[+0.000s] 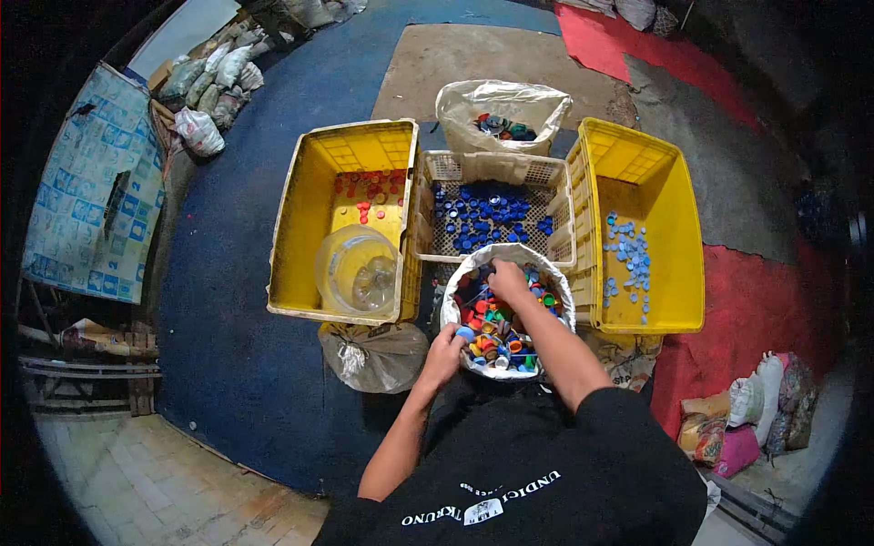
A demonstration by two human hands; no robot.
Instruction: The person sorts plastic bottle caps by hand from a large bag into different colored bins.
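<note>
In front of me stands a white sack [452, 312] with a rolled rim, full of mixed bottle caps [496, 329] in red, orange, green, white and blue. At the sack's left rim, my left hand [443, 352] is closed on a light blue bottle cap [465, 334]. My right hand [510, 282] reaches over the sack, its fingers bent down towards the caps near the far rim. What those fingers pinch, if anything, is hidden.
Beyond the sack, a white crate [496, 166] holds blue caps. The left yellow crate [296, 237] holds red caps and a clear round container [332, 273]; the right yellow crate [678, 246] holds light blue caps. Another open sack [455, 114] stands behind, and a tied sack [382, 359] front left.
</note>
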